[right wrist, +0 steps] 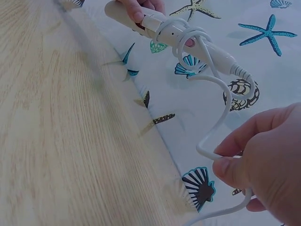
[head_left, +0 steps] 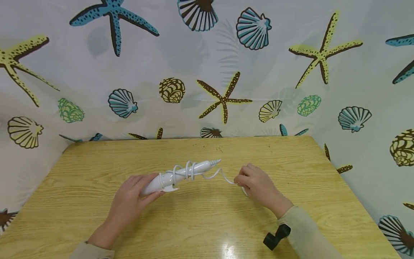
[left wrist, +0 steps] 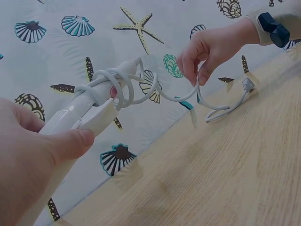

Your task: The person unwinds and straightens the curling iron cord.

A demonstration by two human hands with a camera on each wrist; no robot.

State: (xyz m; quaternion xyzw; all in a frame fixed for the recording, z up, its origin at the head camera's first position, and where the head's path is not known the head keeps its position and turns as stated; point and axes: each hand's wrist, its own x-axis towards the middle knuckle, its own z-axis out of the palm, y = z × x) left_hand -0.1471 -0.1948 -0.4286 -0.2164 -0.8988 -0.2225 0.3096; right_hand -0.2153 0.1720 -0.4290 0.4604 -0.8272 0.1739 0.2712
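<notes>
One white appliance (head_left: 167,180) slants lengthwise, cord end (head_left: 203,166) pointing rightward

At eight o'clock the left hand (left wrist: 30,155) grips a white handheld appliance (left wrist: 67,117), its cord (left wrist: 178,99) looped round it. At one o'clock the right hand (left wrist: 212,49) pinches that cord, whose plug (left wrist: 248,84) (small and pale) shows against the wooden table (left wrist: 211,160) near three.

Place is looking like a curtained-off booth, type of room unclear: shell-and-starfish cloth (head_left: 194,61) is hanging far, left and right, closing in a wood-grain table (head_left: 200,219) on three sides.
</notes>
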